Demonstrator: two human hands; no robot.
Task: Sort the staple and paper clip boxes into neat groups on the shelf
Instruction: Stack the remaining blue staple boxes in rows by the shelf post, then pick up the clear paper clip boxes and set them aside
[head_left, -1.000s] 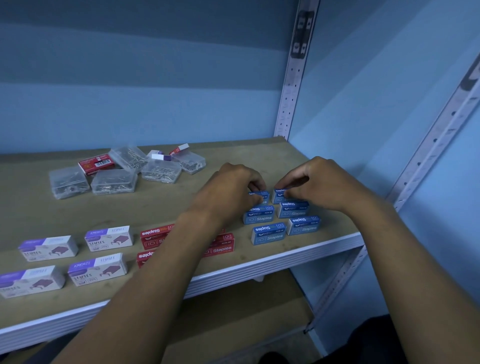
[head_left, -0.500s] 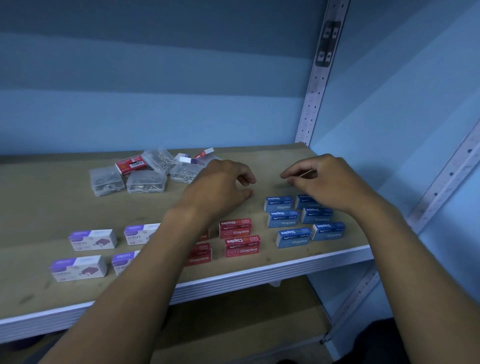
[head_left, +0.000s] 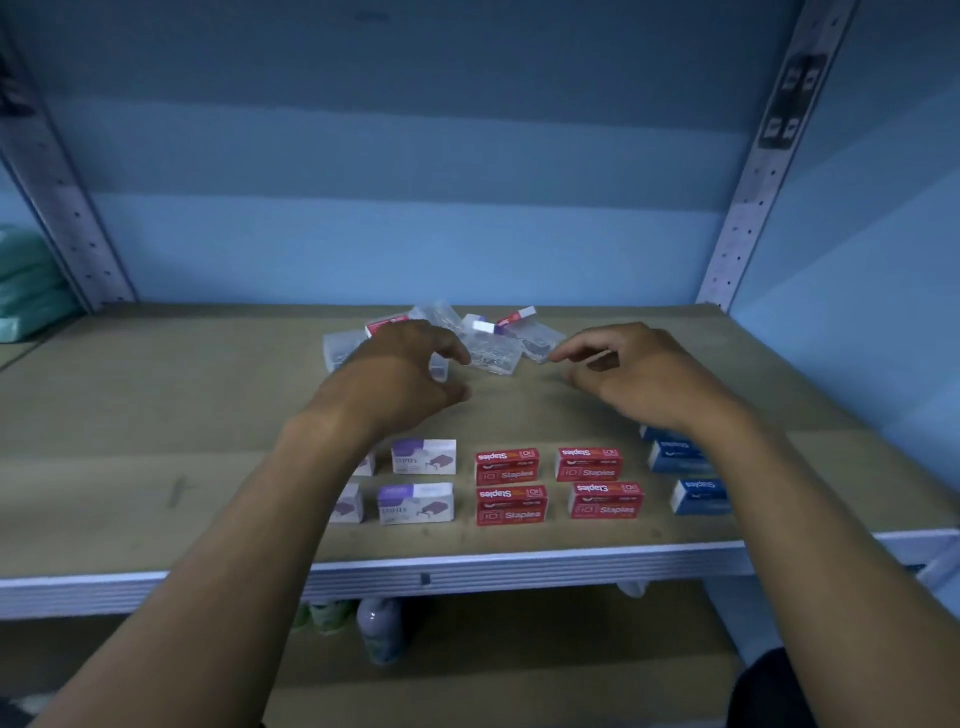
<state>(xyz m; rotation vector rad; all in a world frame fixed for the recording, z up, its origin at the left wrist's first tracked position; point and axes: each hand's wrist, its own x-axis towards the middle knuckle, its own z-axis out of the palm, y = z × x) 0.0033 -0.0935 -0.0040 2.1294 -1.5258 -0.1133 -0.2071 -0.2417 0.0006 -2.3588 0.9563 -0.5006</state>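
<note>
On the wooden shelf, red staple boxes form a two-by-two block near the front edge. White-and-purple staple boxes lie to their left, partly hidden by my left forearm. Blue staple boxes sit at the right under my right forearm. A loose heap of clear paper clip boxes, with a red box and small white boxes among them, lies farther back. My left hand hovers over the heap's left side, fingers loosely curled, holding nothing. My right hand hovers just right of the heap, also holding nothing.
Perforated metal uprights stand at the back corners of the shelf, before a blue wall. A green stack sits at the far left. Bottles stand on the lower shelf under the front edge.
Both hands have let go of the blue boxes and moved back and left to the paper clip heap. The view has swung left, bringing the shelf's left part into sight.
</note>
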